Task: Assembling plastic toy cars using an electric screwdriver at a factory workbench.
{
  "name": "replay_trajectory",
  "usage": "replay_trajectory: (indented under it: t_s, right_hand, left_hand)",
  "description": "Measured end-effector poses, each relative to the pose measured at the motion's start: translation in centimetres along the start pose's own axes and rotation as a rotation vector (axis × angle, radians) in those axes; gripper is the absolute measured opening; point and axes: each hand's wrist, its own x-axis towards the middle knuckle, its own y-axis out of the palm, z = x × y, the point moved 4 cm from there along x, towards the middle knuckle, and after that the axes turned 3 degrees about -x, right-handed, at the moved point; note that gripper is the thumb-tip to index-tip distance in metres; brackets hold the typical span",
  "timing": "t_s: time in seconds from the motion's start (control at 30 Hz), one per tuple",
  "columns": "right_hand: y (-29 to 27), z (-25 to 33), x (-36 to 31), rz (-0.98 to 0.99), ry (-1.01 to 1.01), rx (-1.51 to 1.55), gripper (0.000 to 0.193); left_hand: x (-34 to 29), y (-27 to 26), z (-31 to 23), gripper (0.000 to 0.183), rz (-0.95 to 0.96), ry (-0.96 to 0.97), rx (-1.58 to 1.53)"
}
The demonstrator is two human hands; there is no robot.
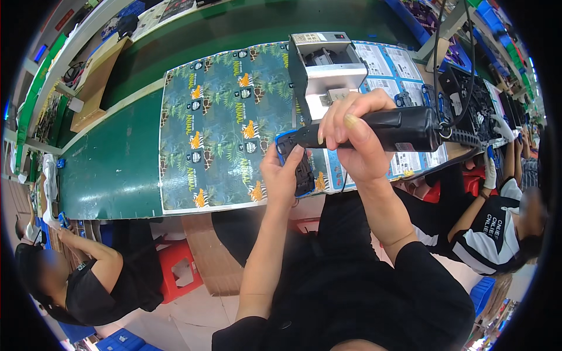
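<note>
My right hand [351,131] grips a black electric screwdriver [398,128], held level with its tip pointing left. A coiled black cord runs from the tool's right end. My left hand [280,175] holds a small black part in a blue frame [300,169] at the table's near edge, under the screwdriver tip. The tip touches or nearly touches the part; the contact is hidden by my fingers.
A printed sheet with animal and leaf pattern [228,123] covers the green table [111,169]. A grey metal machine [325,73] stands behind my hands. Other people sit at the left [88,281] and right [497,228]. A red stool [178,269] stands below.
</note>
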Motion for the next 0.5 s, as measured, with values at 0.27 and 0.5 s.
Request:
replay_trajectory:
  t_s: [0.27,0.5]
  right_hand:
    - [-0.2,-2.1,-0.8,0.073,0.055,-0.101,0.019]
    - [-0.7,-2.5,-1.0,0.100,0.090,-0.066,0.022]
  left_hand:
    - [-0.2,-0.2,0.1,0.025,0.011,0.077,0.051]
    - [-0.1,-0.8,0.3,0.027,0.005,0.124,0.125]
